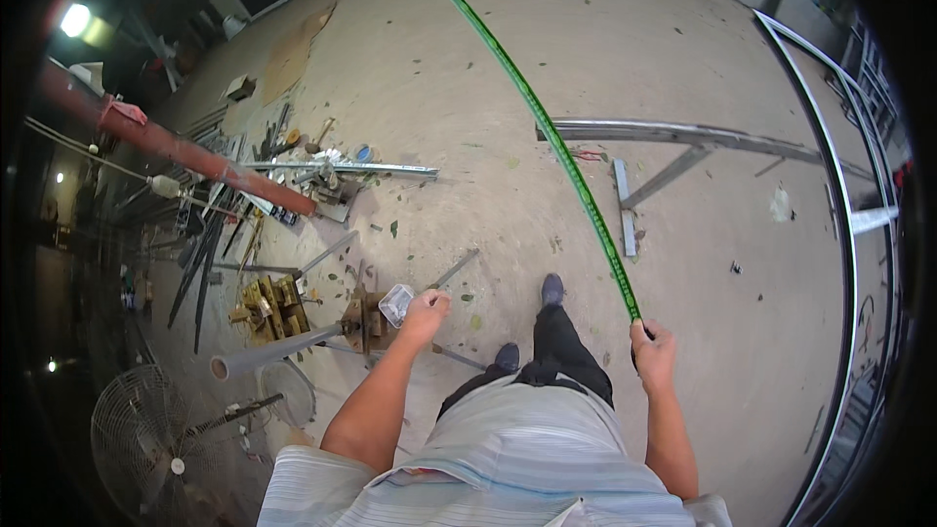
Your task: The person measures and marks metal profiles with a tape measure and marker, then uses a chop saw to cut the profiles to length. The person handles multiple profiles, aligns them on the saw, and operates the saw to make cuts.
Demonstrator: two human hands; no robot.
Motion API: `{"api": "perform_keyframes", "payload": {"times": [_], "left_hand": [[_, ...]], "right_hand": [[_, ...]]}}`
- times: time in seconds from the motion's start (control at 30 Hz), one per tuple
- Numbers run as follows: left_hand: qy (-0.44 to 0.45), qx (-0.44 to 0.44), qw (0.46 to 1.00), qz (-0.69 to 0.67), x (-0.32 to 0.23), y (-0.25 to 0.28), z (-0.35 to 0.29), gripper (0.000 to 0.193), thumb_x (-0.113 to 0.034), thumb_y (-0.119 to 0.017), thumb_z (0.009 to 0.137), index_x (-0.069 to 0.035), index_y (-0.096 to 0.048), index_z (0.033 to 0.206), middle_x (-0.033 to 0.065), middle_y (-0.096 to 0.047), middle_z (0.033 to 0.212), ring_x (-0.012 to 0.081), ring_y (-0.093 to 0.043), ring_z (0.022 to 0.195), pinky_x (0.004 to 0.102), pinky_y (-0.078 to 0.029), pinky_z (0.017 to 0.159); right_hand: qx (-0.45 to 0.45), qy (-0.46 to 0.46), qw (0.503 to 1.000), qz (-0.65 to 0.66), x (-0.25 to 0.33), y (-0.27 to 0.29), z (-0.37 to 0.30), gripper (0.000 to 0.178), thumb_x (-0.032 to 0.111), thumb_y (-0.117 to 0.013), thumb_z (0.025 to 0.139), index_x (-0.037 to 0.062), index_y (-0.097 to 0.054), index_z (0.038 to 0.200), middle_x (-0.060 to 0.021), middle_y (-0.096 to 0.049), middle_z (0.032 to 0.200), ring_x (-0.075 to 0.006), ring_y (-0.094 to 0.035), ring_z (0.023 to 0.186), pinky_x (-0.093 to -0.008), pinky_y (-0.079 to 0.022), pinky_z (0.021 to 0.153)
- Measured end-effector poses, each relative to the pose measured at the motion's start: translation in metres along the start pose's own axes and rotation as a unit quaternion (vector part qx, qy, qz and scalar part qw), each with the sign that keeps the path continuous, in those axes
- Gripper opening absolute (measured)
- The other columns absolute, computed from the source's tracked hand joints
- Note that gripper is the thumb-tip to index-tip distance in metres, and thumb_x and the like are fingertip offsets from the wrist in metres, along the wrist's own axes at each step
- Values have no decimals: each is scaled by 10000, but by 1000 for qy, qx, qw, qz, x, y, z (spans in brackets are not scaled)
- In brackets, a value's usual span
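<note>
My right hand is closed round the near end of a long, thin strip, green along its length with a pale metallic edge. It slants forward and left from my hand, its far end high in the picture. My left hand has its fingers curled together; whatever they hold, if anything, is hidden. Right beside that hand is a small clear plastic tub with greyish contents, over a brown metal stand. Whether hand and tub touch, I cannot tell.
A metal-legged bench frame stands ahead right, and a large window-like frame along the right. Leftward are a red post, a grey pipe, yellowish metal blocks, scattered metal bars and a caged fan.
</note>
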State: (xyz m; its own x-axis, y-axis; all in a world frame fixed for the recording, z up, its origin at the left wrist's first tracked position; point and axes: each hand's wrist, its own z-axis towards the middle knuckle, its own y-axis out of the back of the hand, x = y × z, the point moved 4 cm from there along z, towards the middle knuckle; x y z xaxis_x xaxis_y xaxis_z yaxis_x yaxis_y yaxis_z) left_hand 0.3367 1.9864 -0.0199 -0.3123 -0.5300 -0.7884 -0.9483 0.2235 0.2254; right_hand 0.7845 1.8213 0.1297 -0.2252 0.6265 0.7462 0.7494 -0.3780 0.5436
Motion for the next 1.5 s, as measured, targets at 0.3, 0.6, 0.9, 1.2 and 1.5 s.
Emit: {"api": "perform_keyframes", "payload": {"times": [0.3, 0.6, 0.9, 1.2, 1.5], "left_hand": [[127, -48, 989, 65, 43, 6, -2, 308, -264, -643, 1030, 10, -763, 957, 84, -727, 832, 184, -657, 763, 365, -530, 713], [216, -88, 972, -33, 51, 18, 50, 393, -340, -692, 1024, 20, -796, 1142, 164, -801, 985, 206, -717, 881, 384, -558, 815], [153, -49, 982, 99, -116, 170, 252, 333, -236, -614, 994, 44, -764, 1095, 92, -755, 906, 191, -691, 841, 356, -553, 782], [29, -232, 968, -95, -238, 318, 425, 287, -251, -633, 1008, 3, -759, 967, 45, -716, 807, 142, -625, 723, 325, -497, 679], [118, -178, 970, 113, -179, 278, 456, 447, -362, -553, 924, 49, -727, 905, 333, -695, 889, 418, -720, 817, 539, -538, 789]], "right_hand": [[66, 137, 988, -29, 162, -51, 203, 268, 236, -705, 1009, -8, -746, 907, -19, -591, 613, -99, -544, 582, -336, -442, 567], [95, 189, 972, -97, 319, -135, 328, 283, 246, -716, 993, -27, -747, 929, -66, -592, 627, -139, -537, 589, -354, -448, 587], [104, 150, 976, -117, 351, -254, 402, 300, 240, -722, 980, -53, -726, 916, -105, -598, 675, -161, -549, 674, -375, -472, 653], [130, 88, 977, -144, 403, -373, 475, 310, 236, -724, 964, -72, -752, 959, -88, -611, 680, -159, -552, 675, -370, -477, 656], [199, 109, 960, -165, 527, -510, 610, 298, 227, -733, 943, -67, -780, 942, -102, -632, 665, -155, -561, 646, -370, -494, 639]]}}
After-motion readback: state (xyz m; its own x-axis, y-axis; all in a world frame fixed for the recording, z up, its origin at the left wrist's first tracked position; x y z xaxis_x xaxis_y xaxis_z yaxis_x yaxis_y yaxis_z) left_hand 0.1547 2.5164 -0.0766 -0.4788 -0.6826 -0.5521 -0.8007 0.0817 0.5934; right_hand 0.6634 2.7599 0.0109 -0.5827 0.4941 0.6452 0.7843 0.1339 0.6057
